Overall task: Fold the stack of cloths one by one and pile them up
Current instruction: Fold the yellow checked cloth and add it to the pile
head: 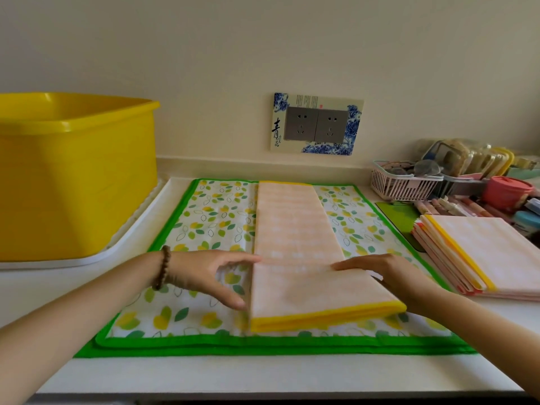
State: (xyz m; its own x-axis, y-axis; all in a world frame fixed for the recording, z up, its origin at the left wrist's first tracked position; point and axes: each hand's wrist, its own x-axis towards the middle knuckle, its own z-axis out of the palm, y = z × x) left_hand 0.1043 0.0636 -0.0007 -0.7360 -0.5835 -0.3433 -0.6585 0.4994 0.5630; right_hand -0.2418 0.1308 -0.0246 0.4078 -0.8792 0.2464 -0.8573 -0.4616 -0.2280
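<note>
Head view, cloth: the peach cloth (295,229) lies as a narrow folded strip on the leaf-print cloths (216,217), mid-counter.
Long axis: it runs away from the person, with the yellow-trimmed near end between the hands.
Left hand (204,270): open, fingers spread at the strip's left edge.
Right hand (388,276): open, straight fingers resting on the strip's right side.
Key relation: both hands flank the near end, about equally close, so the next fold probably goes lengthwise, near end to far.
Folded pile (491,252): right of the strip, nearer the right hand.
</note>
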